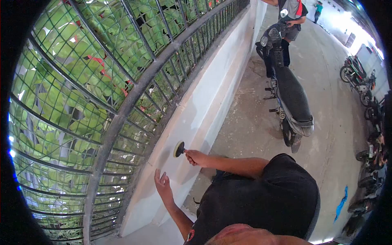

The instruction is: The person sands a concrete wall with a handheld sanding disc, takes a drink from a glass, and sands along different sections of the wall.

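My right hand [196, 157] is wrapped round the short handle of a round hand sanding pad [179, 149]. Its disc has a black backing and a pale yellowish face turned to the low white wall [192, 118], standing close against it. Lower down, my left hand [163, 187] is raised beside the wall with nothing in it, thumb and fingers apart. The wall has a stepped profile, with white faces and beige-pink bands along its ledges.
Dark metal railing [139, 87] with green mesh rises from the wall, leaves behind it. A dusty motorcycle [292, 92] stands on the concrete floor, with a person [292, 20] beyond it. More motorcycles [359, 77] line the right side. A blue strip [341, 204] lies on the floor.
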`<act>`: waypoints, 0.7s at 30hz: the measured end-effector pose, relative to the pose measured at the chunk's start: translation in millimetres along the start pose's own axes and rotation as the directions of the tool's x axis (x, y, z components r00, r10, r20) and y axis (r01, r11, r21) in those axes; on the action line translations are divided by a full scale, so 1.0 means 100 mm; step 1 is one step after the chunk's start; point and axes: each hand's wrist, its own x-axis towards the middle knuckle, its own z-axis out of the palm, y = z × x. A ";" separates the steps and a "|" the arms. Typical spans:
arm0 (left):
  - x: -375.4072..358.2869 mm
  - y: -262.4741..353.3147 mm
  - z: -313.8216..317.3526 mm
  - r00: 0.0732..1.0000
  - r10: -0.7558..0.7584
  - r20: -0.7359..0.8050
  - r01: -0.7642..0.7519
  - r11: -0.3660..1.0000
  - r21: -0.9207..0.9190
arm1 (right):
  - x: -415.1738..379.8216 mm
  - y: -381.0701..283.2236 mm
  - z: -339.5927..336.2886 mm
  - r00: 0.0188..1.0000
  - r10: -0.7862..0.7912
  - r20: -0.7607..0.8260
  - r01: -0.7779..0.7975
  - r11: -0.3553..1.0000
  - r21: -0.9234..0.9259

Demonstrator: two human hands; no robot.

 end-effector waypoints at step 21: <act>-0.31 0.07 -0.26 0.979 -0.122 -0.165 0.129 0.991 0.034 | 0.63 -0.60 -0.08 0.992 0.072 0.108 0.021 0.729 -0.684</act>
